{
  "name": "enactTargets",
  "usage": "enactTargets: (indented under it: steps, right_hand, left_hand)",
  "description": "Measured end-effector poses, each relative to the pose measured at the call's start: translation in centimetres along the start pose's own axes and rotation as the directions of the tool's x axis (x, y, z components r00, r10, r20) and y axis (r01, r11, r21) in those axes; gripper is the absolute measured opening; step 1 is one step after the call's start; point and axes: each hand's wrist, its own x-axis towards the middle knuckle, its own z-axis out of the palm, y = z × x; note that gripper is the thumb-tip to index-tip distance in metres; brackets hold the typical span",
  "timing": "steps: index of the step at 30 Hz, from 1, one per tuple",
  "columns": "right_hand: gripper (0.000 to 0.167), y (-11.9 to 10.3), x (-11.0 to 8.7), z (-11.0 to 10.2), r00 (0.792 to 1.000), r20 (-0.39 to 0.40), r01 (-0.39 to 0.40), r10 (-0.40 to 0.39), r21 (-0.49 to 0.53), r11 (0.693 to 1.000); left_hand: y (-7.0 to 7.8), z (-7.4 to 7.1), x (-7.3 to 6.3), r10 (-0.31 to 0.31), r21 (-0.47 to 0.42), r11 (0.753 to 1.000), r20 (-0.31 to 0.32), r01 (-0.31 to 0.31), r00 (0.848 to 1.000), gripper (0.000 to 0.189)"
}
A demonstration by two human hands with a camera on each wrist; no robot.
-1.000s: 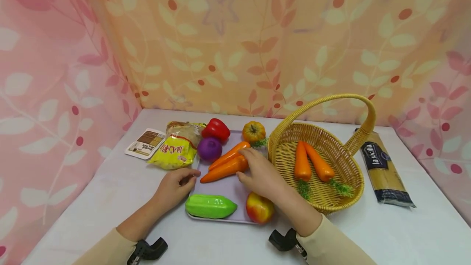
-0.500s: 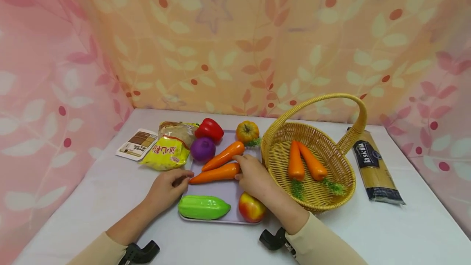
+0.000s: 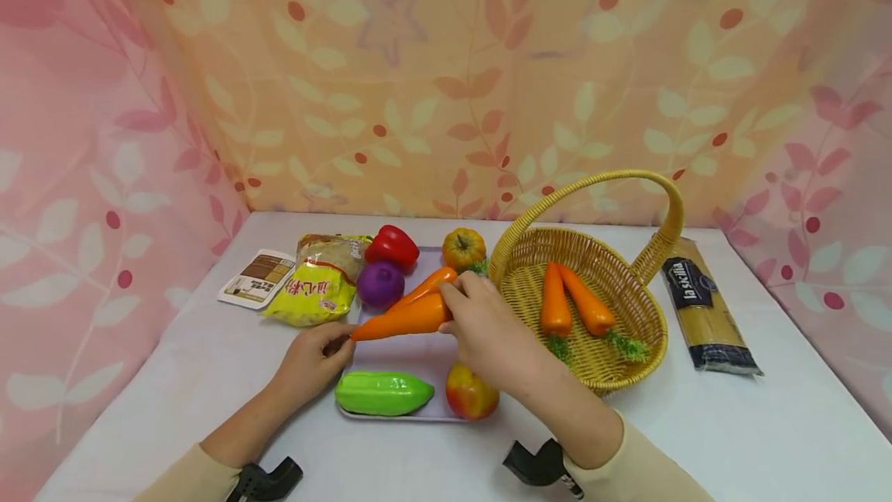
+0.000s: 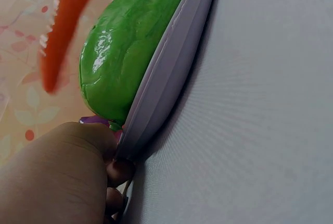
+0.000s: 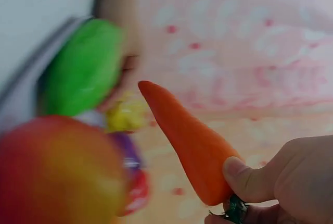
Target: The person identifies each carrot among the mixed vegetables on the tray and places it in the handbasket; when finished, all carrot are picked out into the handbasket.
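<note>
An orange carrot [image 3: 404, 321] is held at its thick end by my right hand [image 3: 491, 331], raised off the lilac tray [image 3: 376, 356]. In the right wrist view, the thumb presses the carrot [image 5: 187, 140] near its green top. My left hand [image 3: 313, 359] pinches the tray's left rim, with the thumb above and fingers below in the left wrist view. Another carrot [image 3: 425, 285] lies on the tray behind the raised one. Nearby on the tray are a green ridged vegetable [image 3: 385, 393], a red-yellow fruit [image 3: 471, 392] and a purple onion [image 3: 380, 285].
A wicker basket [image 3: 637, 366] with a tall handle stands right of the tray, holding two carrots [image 3: 556, 300]. A red bell pepper [image 3: 392, 248] and small pumpkin [image 3: 463, 249] sit at the tray's back. Food packets [image 3: 317, 285] lie left; a pasta pack [image 3: 707, 308] lies far right.
The right hand has taken hold of the front carrot and lifted it from the tray. My left hand has stayed at the tray's left rim. The head view has shifted slightly.
</note>
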Motion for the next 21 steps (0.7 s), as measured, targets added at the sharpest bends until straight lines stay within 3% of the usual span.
enactTargets:
  steps: [6,11,17,21]
  right_hand:
    - [0.045,-0.4,-2.2,-4.3,0.996,-0.084,0.037,-0.026,0.127,0.991]
    - [0.043,0.3,-4.1,-7.5,0.985,-0.168,0.068,-0.042,0.15,0.986]
    - [0.056,2.4,-7.0,-11.4,0.956,-0.284,0.109,-0.072,0.116,0.987]
    - [0.067,4.8,-9.4,-13.5,0.948,-0.319,0.059,-0.013,0.136,0.989]
  left_hand:
    - [0.0,-0.2,-0.3,-0.027,0.01,1.0,0.012,0.027,1.0,0.018]
    - [0.2,-0.3,-0.1,-0.055,0.029,0.998,0.03,0.054,0.998,0.019]
    - [0.3,-0.2,0.0,-0.063,0.027,0.998,0.027,0.062,0.998,0.02]
    - [0.4,-0.1,0.1,-0.062,0.014,0.998,0.027,0.061,0.998,0.019]
